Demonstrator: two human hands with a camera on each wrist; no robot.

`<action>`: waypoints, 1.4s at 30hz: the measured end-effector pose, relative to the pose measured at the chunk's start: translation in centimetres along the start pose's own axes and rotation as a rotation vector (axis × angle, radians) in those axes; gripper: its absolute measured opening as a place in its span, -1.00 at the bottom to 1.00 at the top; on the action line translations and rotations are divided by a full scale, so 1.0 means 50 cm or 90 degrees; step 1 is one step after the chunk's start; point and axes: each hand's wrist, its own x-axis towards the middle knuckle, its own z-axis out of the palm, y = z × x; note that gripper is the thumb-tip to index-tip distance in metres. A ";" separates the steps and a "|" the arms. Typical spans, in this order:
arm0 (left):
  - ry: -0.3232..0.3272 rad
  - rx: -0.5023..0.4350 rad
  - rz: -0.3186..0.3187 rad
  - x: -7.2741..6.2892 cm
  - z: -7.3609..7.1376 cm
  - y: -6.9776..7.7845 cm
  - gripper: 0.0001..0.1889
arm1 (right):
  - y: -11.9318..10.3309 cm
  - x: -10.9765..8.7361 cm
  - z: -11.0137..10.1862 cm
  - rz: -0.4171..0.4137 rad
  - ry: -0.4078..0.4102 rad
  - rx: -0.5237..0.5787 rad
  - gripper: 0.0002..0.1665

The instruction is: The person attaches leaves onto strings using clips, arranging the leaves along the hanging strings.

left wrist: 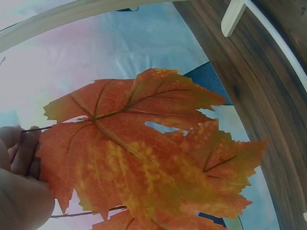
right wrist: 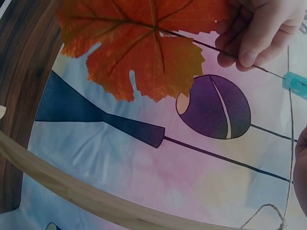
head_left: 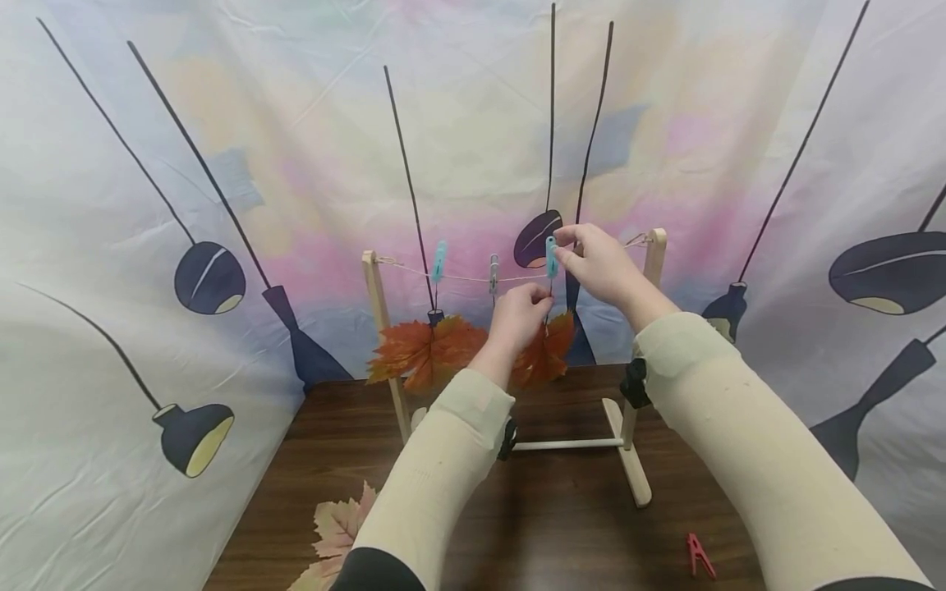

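My left hand (head_left: 519, 316) pinches the thin dark stem (right wrist: 211, 47) of an orange maple leaf (head_left: 545, 357) between thumb and fingers. Up at the string (head_left: 467, 279), my right hand (head_left: 602, 263) grips a light blue clothespin (head_left: 551, 259) by its upper end. In the right wrist view, the stem's tip meets the mouth of that clothespin (right wrist: 295, 84), which sits across the string. The leaf (left wrist: 124, 148) fills the middle of the left wrist view and hangs below the fingers. Only an edge of the right hand (right wrist: 301, 167) shows in its own wrist view.
Another blue clothespin (head_left: 439, 261) holds an orange leaf (head_left: 417, 349) at the left, beside a grey clothespin (head_left: 493, 275). Wooden posts (head_left: 654, 258) and a white rod (head_left: 569, 444) form the stand. A red clothespin (head_left: 698, 555) and a pale leaf (head_left: 338, 525) lie on the table (head_left: 547, 525).
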 end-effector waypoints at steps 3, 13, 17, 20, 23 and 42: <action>-0.003 -0.006 0.003 -0.003 -0.001 -0.004 -0.77 | 0.003 0.000 0.002 0.001 0.006 0.006 -0.47; 0.010 -0.044 0.012 -0.013 -0.008 -0.012 -0.70 | 0.030 -0.011 -0.008 0.019 0.029 0.026 -0.42; 0.021 -0.061 0.012 -0.013 -0.013 -0.015 -0.67 | 0.041 -0.014 -0.014 0.018 0.032 0.018 -0.46; 0.027 -0.069 0.009 -0.012 -0.016 -0.015 -0.67 | 0.048 -0.015 -0.017 0.016 0.037 0.019 -0.44; 0.030 -0.070 0.015 -0.012 -0.018 -0.013 -0.67 | 0.056 -0.020 -0.017 0.016 0.055 0.031 -0.41; 0.068 -0.157 0.059 -0.039 -0.035 -0.007 -0.63 | 0.089 -0.064 0.033 0.005 0.173 0.065 -0.43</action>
